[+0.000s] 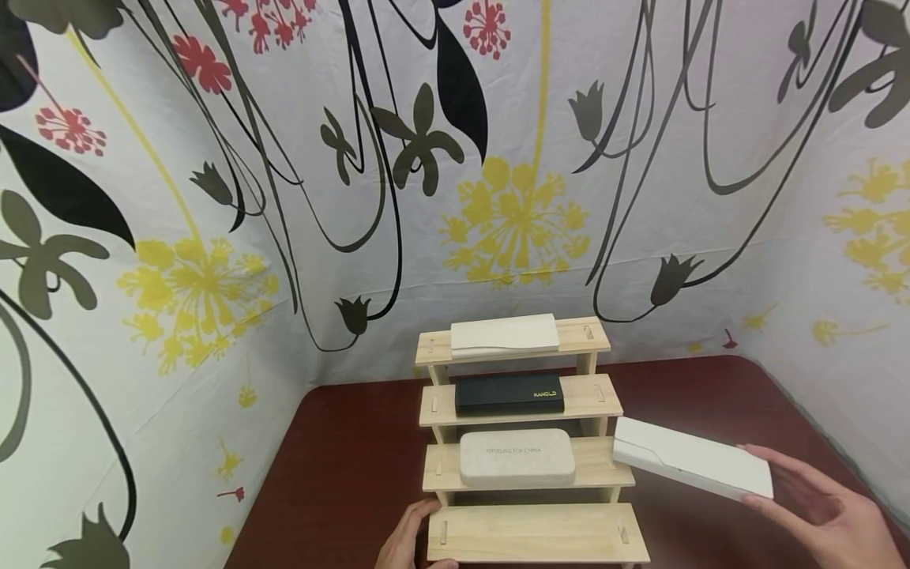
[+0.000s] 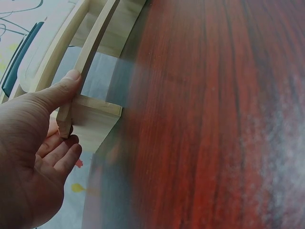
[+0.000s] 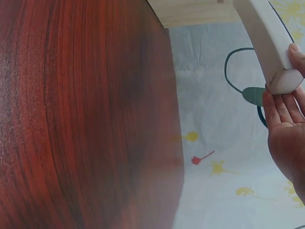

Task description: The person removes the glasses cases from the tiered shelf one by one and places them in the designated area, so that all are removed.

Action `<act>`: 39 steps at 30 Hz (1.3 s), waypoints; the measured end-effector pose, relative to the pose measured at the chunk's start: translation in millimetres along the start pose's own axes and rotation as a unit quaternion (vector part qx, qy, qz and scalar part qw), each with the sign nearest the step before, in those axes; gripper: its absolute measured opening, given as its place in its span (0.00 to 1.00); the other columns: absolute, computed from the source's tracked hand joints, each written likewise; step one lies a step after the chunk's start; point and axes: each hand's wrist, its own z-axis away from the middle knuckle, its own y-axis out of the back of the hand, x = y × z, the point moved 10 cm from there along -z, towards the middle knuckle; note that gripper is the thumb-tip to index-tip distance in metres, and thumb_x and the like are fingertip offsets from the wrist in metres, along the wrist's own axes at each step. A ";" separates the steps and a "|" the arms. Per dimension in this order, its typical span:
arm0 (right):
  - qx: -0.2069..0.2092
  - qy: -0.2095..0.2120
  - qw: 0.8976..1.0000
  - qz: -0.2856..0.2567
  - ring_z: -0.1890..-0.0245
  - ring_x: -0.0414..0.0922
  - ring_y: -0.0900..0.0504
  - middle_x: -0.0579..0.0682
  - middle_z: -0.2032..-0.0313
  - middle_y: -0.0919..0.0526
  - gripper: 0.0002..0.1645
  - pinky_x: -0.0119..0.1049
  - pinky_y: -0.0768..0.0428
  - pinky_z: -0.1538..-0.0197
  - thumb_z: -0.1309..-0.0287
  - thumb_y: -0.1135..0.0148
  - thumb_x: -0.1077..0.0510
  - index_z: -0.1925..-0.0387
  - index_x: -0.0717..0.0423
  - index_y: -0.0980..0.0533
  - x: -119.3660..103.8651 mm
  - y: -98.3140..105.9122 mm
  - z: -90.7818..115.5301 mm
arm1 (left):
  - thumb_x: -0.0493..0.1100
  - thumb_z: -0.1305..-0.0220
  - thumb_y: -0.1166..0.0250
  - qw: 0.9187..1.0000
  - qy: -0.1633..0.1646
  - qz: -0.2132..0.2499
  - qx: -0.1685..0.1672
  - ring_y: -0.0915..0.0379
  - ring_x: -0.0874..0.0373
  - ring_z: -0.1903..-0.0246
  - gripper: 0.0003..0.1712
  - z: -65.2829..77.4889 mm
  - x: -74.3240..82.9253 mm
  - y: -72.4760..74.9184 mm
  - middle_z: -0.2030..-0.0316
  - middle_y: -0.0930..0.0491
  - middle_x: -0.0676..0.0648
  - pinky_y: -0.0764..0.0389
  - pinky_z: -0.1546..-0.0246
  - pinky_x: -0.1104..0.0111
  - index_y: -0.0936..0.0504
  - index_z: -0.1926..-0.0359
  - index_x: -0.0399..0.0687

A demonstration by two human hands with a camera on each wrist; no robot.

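Note:
A wooden four-step display stand (image 1: 536,534) rises on the dark red table. My left hand (image 1: 407,539) holds the left end of its lowest shelf; in the left wrist view the thumb (image 2: 66,86) lies on the board's edge and the fingers curl beneath. My right hand (image 1: 835,506) pinches one end of a long white box (image 1: 690,458), held up at the stand's right side. The box slants, its far end overlapping the third shelf's right end in the head view. In the right wrist view, thumb and fingers grip the end of the same white box (image 3: 267,45).
On the top shelf lies a flat white case (image 1: 505,336). Below it sits a black case (image 1: 508,395) with gold lettering, then a pale rounded case (image 1: 517,458) with printed text. Nothing lies on the lowest shelf. Flower-patterned cloth (image 1: 284,197) surrounds the red table (image 1: 334,466).

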 end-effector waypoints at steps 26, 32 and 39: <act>0.022 -0.005 1.000 0.006 0.42 0.17 0.25 0.29 0.42 0.16 0.37 0.13 0.26 0.49 0.45 0.17 0.64 0.33 0.60 0.21 25.9 -0.4 -26.6 | 0.54 0.44 0.16 1.000 0.001 -0.012 -0.003 0.20 0.54 0.44 0.43 1.4 1.1 1.0 0.40 0.20 0.46 0.14 0.53 0.60 0.24 0.33 0.40; 0.025 0.006 1.000 -0.002 0.40 0.19 0.24 0.32 0.41 0.16 0.37 0.12 0.27 0.47 0.46 0.18 0.66 0.33 0.59 0.20 35.3 -6.2 -36.6 | 0.55 0.42 0.17 1.000 0.005 -0.021 -0.011 0.20 0.52 0.44 0.44 0.3 1.0 0.0 0.40 0.20 0.45 0.14 0.54 0.59 0.25 0.33 0.40; 0.041 -0.001 0.999 0.014 0.44 0.16 0.25 0.27 0.42 0.17 0.37 0.12 0.28 0.48 0.45 0.17 0.63 0.33 0.56 0.20 53.3 -7.7 -44.5 | 0.55 0.42 0.17 1.000 0.008 -0.017 -0.016 0.20 0.52 0.43 0.44 -0.2 0.1 -1.2 0.40 0.21 0.45 0.14 0.53 0.59 0.25 0.32 0.40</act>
